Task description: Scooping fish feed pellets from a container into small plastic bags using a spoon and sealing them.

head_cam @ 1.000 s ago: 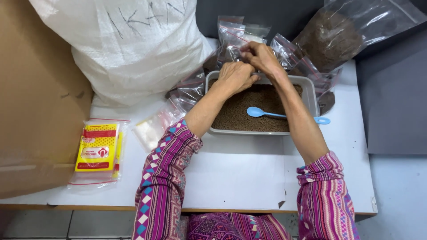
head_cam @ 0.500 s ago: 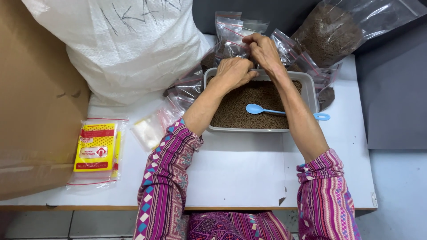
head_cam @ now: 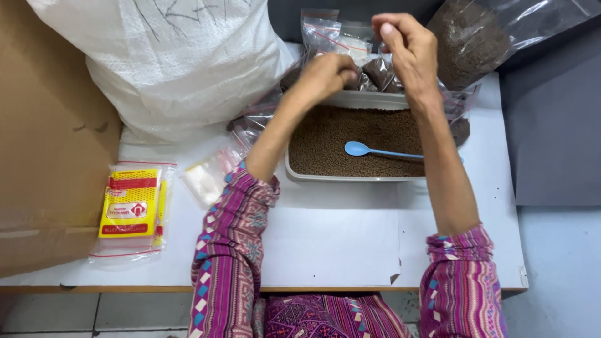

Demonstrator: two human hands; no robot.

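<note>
White paper covered the surface [head_cam: 332, 244], which carried a grey tray [head_cam: 294, 175] filled level with fine brown granules [head_cam: 350, 138]. Both hands were raised over the far end of that tray. The left hand [head_cam: 325, 75] was curled shut, its fingers pinched on the edge of a small clear zip bag [head_cam: 375, 72] holding a dark portion of the granules. The right hand [head_cam: 407, 47] was just beside it and higher, its fingers closed in a pinch on the top strip of the same bag, as far as the view showed; the exact contact was partly hidden by the knuckles.

Below the right fingers, a light blue plastic spoon [head_cam: 382, 151] lay on the granules with its bowl toward the left hand. Beyond both hands stood more clear zip bags [head_cam: 325, 28], and off to the right of the right fingers a large clear sack of the brown granules [head_cam: 476, 37] leaned in. A big white woven sack [head_cam: 175, 62] bulked well to the left of the left fingers, with a packet of yellow-labelled bags [head_cam: 131, 206] nearer the person on that side, beside a cardboard box [head_cam: 44, 125].

The risk looked plain: the bag was held only by two fingertip pinches, so a slip of either could tip it and scatter granules. Over the tray that would cost little, but the crowded bags beyond the fingers could be knocked aside.
</note>
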